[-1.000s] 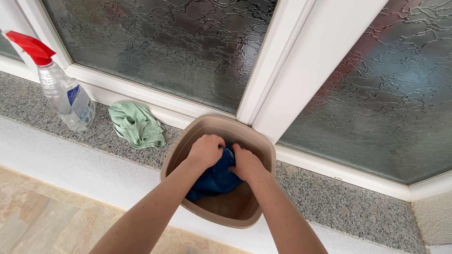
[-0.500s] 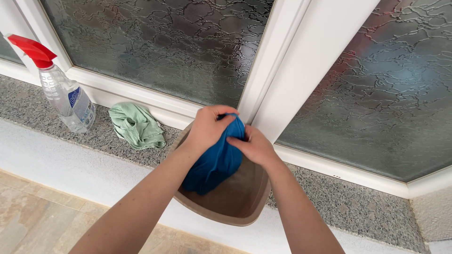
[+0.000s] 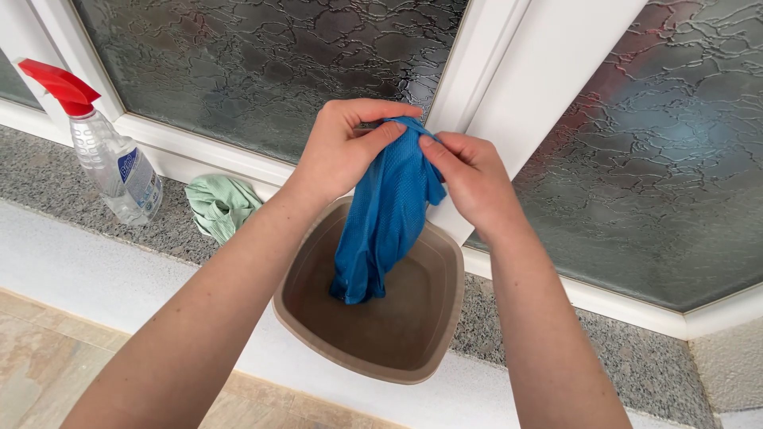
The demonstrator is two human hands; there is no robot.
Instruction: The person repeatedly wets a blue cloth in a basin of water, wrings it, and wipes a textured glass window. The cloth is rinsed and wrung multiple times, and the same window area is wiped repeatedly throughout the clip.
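On the granite sill at far left, a spray bottle (image 3: pixel 111 163) with a red trigger stands beside a crumpled green cloth (image 3: pixel 220 205). Next, my left hand (image 3: pixel 342 151) is clamped on the top of the blue cloth (image 3: pixel 381 218), which hangs into the tan basin (image 3: pixel 445 318); my right hand (image 3: pixel 469 179) pinches the same edge. Best, I judge, to grip close together and wring over the basin, so that drips fall inside.

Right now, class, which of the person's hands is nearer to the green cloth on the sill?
Left. The left hand grips the blue cloth just right of and above the green cloth; the right hand holds its other side, farther away.
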